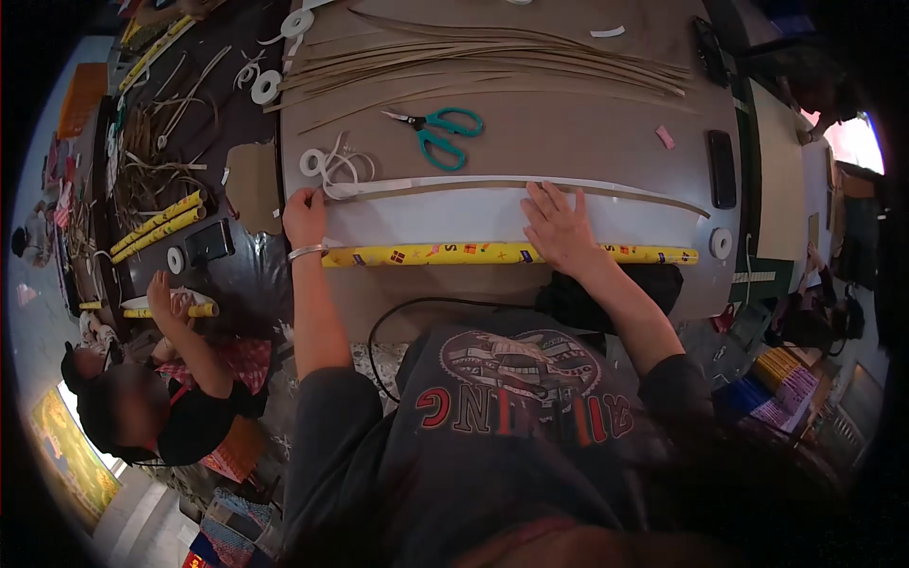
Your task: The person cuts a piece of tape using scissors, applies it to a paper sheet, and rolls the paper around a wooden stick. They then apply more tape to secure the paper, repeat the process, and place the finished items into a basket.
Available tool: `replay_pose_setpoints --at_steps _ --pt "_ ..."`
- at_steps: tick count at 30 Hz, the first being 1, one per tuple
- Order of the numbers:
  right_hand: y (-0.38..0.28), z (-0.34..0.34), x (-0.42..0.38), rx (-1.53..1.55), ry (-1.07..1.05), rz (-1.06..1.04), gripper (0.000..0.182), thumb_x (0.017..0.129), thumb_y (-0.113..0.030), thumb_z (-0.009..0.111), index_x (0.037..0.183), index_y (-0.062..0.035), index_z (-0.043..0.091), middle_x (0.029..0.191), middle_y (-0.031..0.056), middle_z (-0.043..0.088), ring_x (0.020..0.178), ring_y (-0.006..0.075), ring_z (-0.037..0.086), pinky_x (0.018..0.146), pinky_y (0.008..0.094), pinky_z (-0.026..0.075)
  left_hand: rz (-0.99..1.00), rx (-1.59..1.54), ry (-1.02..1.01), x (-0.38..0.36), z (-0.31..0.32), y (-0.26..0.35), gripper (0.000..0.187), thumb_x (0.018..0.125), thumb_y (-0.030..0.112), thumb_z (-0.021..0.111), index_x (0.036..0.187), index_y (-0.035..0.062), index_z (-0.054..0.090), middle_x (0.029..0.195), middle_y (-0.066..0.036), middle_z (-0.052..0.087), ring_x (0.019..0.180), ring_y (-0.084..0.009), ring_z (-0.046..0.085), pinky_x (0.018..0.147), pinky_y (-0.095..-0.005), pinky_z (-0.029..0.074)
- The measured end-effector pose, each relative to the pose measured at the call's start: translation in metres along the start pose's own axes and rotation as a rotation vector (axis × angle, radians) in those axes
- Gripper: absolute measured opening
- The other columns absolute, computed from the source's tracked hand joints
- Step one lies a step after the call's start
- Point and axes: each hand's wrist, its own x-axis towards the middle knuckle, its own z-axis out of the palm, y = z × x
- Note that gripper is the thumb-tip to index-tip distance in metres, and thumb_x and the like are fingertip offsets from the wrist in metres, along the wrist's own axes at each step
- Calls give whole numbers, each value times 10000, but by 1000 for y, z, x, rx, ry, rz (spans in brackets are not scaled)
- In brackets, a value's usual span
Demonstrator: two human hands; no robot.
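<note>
A sheet of wrapping paper lies across the table, white side up (pixel 436 220), with a rolled yellow printed edge (pixel 473 254) along its near side. A long thin brown strip (pixel 454 186) runs along the far part of the sheet. My right hand (pixel 559 227) rests flat on the sheet, fingers spread and tips on the strip. At the sheet's left end, my left hand (pixel 303 216) is closed, its fingers pressed together; what they grip is too small to make out. Beyond it sit a white tape roll (pixel 311 162) and loose curled white tape (pixel 343 170).
Teal-handled scissors (pixel 443 133) lie farther back, before a bundle of long brown strips (pixel 492 66). A phone (pixel 721 168) and another tape roll (pixel 721 243) are at the right. At the left table, a co-worker (pixel 161 407) handles a yellow roll (pixel 199 310).
</note>
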Motion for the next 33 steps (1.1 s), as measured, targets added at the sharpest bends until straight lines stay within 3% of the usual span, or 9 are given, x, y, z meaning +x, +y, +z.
replay_pose_setpoints --at_steps 6,14,21,24,26,29,31,33 --pt "-3 -5 4 6 -27 -16 477 941 -328 524 1353 -88 500 1535 91 319 1417 277 283 1051 664 274 55 33 125 1 6 -8 226 881 243 633 940 33 690 897 -162 679 825 -321 659 738 -408 511" --pt "-3 -6 2 -2 -20 -15 482 944 -334 519 1357 -86 502 1539 89 312 1419 275 281 1057 664 268 181 230 194 -14 2 12 174 911 241 624 914 70 659 923 -89 637 805 -317 637 712 -424 516" --pt "0 0 3 -6 -13 -20 483 942 -335 523 1354 -85 504 1536 89 316 1421 274 279 1057 668 269 112 208 265 -18 -5 18 146 856 190 645 965 94 630 959 -86 638 876 -317 635 745 -436 513" --pt "1 3 2 -2 34 -29 483 937 -337 530 1347 -85 510 1531 93 323 1418 278 284 1055 666 275 207 313 427 -17 -12 30 139 824 140 651 951 95 616 952 -79 638 871 -318 625 750 -443 500" --pt "0 3 2 -3 29 -28 480 927 -333 546 1336 -83 521 1524 98 332 1412 281 292 1047 667 285 591 181 565 -26 -17 71 135 801 102 647 931 99 610 937 -76 639 882 -315 610 731 -446 482" --pt "2 -6 2 7 -88 -19 507 980 -361 448 1415 -100 442 1569 82 254 1444 291 222 1078 682 206 829 -22 97 -53 1 136 151 778 124 684 912 122 614 916 -55 640 903 -279 598 727 -428 450" --pt "3 2 1 5 -67 -24 506 973 -359 462 1406 -98 450 1563 83 264 1439 295 230 1075 683 211 888 67 -112 -57 27 140 183 759 193 725 904 143 625 897 -19 633 904 -253 596 756 -419 429" --pt "5 2 2 -4 -43 -25 504 966 -357 475 1398 -97 459 1557 85 274 1434 299 239 1073 683 215 854 156 -166 -53 33 134 197 753 225 734 905 149 633 892 -5 630 911 -242 595 767 -419 421"
